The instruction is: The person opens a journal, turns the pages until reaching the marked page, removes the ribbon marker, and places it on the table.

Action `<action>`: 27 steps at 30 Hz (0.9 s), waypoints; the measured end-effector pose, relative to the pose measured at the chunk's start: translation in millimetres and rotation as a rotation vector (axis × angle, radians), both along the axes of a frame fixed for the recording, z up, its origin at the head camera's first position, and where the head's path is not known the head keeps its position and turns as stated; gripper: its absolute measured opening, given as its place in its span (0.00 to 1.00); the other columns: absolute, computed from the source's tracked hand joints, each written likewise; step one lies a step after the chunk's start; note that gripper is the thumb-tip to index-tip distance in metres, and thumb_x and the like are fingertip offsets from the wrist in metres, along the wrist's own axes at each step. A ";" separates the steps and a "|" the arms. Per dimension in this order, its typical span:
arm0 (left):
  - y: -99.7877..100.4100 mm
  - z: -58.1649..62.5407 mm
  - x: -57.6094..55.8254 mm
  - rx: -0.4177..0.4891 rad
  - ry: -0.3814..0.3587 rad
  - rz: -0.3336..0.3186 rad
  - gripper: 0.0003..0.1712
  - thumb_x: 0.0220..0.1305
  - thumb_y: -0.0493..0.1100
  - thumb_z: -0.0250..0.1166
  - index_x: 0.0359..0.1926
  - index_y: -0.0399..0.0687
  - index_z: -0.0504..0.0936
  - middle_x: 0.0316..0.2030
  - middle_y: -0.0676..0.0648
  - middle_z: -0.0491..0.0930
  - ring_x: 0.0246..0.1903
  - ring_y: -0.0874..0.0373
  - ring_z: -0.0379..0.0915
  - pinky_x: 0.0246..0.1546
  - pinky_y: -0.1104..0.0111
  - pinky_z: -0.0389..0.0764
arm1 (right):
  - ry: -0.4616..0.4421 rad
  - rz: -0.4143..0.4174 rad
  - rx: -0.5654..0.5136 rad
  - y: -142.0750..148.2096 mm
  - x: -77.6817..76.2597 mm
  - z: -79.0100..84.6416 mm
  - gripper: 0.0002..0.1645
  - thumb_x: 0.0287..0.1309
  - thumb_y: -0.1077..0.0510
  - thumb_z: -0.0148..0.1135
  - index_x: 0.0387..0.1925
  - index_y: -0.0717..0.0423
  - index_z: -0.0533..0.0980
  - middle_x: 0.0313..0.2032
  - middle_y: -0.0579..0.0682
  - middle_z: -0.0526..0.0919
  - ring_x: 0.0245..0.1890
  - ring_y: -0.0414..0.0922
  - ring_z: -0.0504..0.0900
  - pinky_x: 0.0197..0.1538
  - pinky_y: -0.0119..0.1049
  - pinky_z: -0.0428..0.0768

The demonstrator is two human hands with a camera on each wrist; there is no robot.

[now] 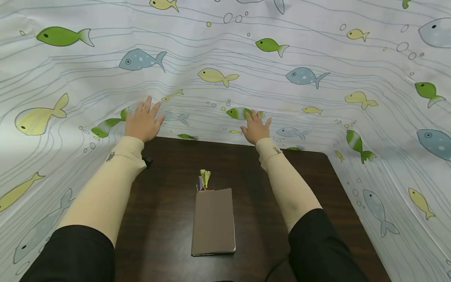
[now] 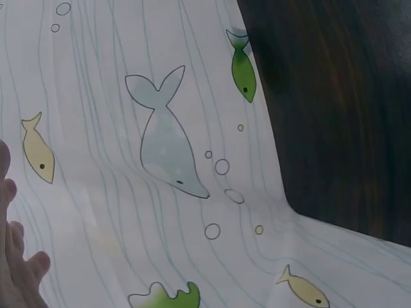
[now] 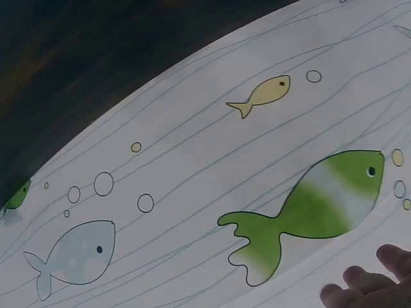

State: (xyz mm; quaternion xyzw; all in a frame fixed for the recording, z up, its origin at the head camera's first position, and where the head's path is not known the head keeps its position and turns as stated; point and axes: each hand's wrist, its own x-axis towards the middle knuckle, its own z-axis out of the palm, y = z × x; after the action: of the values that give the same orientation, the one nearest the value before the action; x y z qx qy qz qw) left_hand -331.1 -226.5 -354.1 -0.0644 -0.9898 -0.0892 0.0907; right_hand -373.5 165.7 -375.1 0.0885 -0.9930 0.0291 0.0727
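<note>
Brown book (image 1: 213, 221) on dark table (image 1: 158, 211), both hands (image 1: 142, 121) (image 1: 256, 128) wide, cuff marks (image 1: 110, 156) illegible.

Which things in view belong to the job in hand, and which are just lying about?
Likely the job:
brown, flat rectangular book with a yellow-green thread tassel, untouched
bare left grip and bare right grip, both empty

Likely just there:
dark brown wooden table
white sheet printed with fish; contact with either grip unclear
thin black cable, low in head view
</note>
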 end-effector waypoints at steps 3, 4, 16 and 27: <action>-4.1 -4.1 5.0 0.007 0.004 -0.005 0.36 0.75 0.63 0.32 0.77 0.56 0.42 0.76 0.44 0.29 0.74 0.38 0.35 0.57 0.27 0.50 | 0.007 0.034 -0.073 2.9 8.2 -2.3 0.37 0.72 0.41 0.45 0.74 0.53 0.53 0.73 0.55 0.58 0.72 0.54 0.57 0.69 0.65 0.50; -5.6 -5.8 7.6 0.012 0.008 -0.008 0.36 0.75 0.62 0.34 0.77 0.56 0.44 0.76 0.43 0.30 0.73 0.37 0.35 0.56 0.27 0.51 | 0.005 0.046 -0.106 4.3 12.6 -3.3 0.36 0.72 0.42 0.45 0.73 0.53 0.56 0.71 0.55 0.62 0.69 0.54 0.63 0.67 0.62 0.57; 18.8 -78.7 68.4 0.160 0.001 -0.093 0.17 0.71 0.47 0.54 0.53 0.48 0.81 0.47 0.42 0.84 0.32 0.47 0.80 0.24 0.54 0.77 | -0.054 0.097 -0.374 19.5 109.8 -96.8 0.17 0.70 0.53 0.53 0.52 0.56 0.78 0.40 0.50 0.85 0.31 0.43 0.82 0.35 0.42 0.80; 82.3 -154.2 126.5 0.230 -0.212 -0.234 0.15 0.71 0.47 0.55 0.50 0.48 0.83 0.37 0.46 0.85 0.15 0.62 0.67 0.14 0.69 0.66 | -0.449 0.115 -0.789 4.9 210.1 -172.5 0.20 0.72 0.56 0.49 0.58 0.63 0.74 0.39 0.53 0.84 0.32 0.46 0.82 0.34 0.36 0.79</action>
State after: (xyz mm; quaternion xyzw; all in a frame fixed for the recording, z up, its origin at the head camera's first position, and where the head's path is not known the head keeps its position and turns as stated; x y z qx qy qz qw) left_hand -204.5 -144.1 -508.4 -0.1585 -0.9629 -0.2178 -0.0183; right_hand -163.4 170.5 -547.6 0.1004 -0.8907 0.4275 -0.1178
